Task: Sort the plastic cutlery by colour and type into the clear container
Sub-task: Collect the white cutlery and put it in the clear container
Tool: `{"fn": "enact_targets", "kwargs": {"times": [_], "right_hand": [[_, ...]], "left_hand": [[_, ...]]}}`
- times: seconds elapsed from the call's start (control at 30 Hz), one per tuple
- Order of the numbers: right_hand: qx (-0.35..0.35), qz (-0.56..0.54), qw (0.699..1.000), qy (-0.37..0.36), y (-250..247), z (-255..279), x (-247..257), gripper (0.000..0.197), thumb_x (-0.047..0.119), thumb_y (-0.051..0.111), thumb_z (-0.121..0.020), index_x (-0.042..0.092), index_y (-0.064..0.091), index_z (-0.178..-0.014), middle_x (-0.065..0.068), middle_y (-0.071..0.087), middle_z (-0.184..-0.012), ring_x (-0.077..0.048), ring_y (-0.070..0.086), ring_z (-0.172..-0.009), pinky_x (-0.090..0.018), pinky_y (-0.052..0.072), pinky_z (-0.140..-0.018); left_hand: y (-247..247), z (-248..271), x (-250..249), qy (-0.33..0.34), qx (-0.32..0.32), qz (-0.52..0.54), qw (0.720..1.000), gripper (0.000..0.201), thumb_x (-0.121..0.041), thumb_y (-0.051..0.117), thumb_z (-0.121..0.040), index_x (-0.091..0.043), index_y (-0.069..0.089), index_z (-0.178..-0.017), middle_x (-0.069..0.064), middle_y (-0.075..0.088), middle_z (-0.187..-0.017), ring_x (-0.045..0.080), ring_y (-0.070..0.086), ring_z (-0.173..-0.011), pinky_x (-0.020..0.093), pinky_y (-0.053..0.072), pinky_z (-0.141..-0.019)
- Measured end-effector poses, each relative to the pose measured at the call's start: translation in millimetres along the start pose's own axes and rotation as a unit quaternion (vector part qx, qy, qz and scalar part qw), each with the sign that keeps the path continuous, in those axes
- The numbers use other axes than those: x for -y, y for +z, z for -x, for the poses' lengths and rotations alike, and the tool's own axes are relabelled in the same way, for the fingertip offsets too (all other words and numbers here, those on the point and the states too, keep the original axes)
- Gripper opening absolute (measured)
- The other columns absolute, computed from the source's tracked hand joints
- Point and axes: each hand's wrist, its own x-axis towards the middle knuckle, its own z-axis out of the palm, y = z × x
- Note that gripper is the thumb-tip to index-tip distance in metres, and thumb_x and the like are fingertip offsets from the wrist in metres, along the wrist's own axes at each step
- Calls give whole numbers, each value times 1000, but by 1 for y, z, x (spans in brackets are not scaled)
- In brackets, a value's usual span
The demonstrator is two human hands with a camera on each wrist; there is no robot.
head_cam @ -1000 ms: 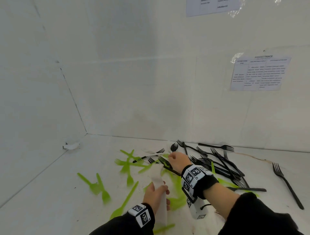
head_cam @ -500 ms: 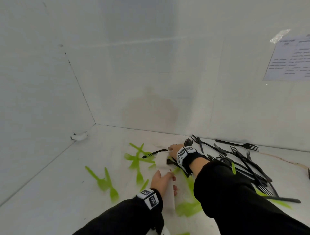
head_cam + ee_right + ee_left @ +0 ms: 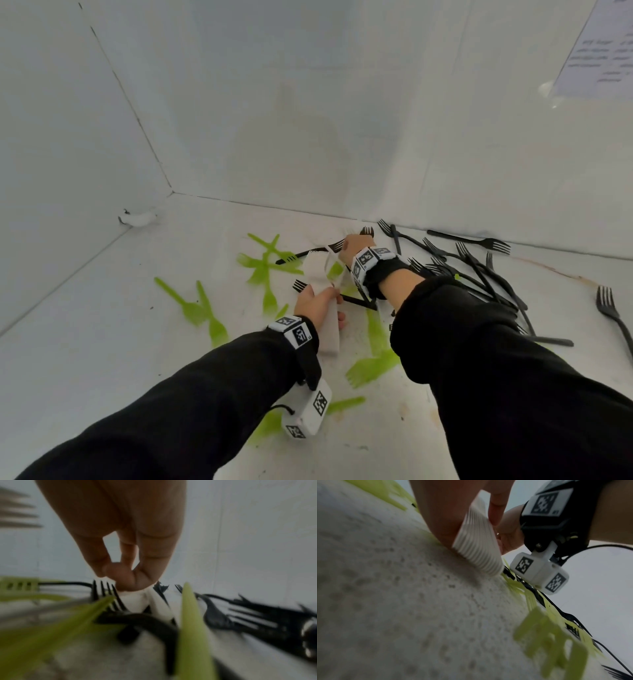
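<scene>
My left hand [image 3: 317, 303] grips a stack of white plastic cutlery [image 3: 317, 270], its ribbed handle ends [image 3: 477, 545] resting on the table. My right hand [image 3: 354, 245] is just beyond the stack, and its thumb and fingertips [image 3: 120, 573] pinch a white cutlery piece [image 3: 135, 599] lying among black forks [image 3: 109, 596]. Green forks [image 3: 267, 270] lie scattered to the left and under my arms. A heap of black forks [image 3: 479, 270] lies to the right. The clear container is not in view.
White walls close off the table at the left and back. A lone black fork [image 3: 613, 315] lies at the far right. A white scrap [image 3: 138, 218] sits at the left wall's foot. A printed sheet [image 3: 599, 51] hangs on the back wall.
My right hand has reached farther toward the back wall and closed on a white piece. The left hand keeps hold of the white stack. The head view has tilted down and moved closer.
</scene>
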Motion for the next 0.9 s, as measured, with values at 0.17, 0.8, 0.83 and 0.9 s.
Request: {"fn": "enact_targets", "kwargs": {"times": [0.17, 0.8, 0.83, 0.9], "right_hand": [[19, 41, 999, 1, 8, -2, -8, 30, 18, 54, -90, 3, 61, -115, -15, 61, -119, -31, 56, -115, -34, 43, -96], [-36, -140, 988, 57, -18, 9, -5, 37, 4, 25, -100, -6, 51, -125, -20, 51, -131, -32, 49, -122, -34, 40, -98], [-56, -180, 980, 64, -14, 7, -6, 37, 7, 26, -100, -5, 50, -125, -20, 50, -131, -33, 48, -122, -35, 40, -98], [-101, -243, 962, 68, -7, 7, -8, 35, 16, 29, -101, 0, 50, -124, -19, 53, -127, -33, 50, -118, -36, 39, -95]], "left_hand": [[-1, -1, 1, -6, 0, 8, 1000, 8, -9, 54, -89, -8, 49, -83, 11, 53, -72, 22, 49, -42, 29, 46, -47], [-3, -5, 3, -3, 0, 8, 1000, 11, -10, 54, -90, -5, 47, -97, 8, 54, -72, 20, 51, -40, 26, 46, -42], [-3, -6, 3, -3, 0, 10, 1000, 11, -10, 54, -90, -6, 47, -97, 8, 54, -71, 20, 50, -39, 26, 46, -42], [-2, -6, 5, -6, -1, 10, 1000, 9, -9, 54, -90, -6, 47, -94, 8, 54, -72, 21, 50, -40, 27, 45, -44]]}}
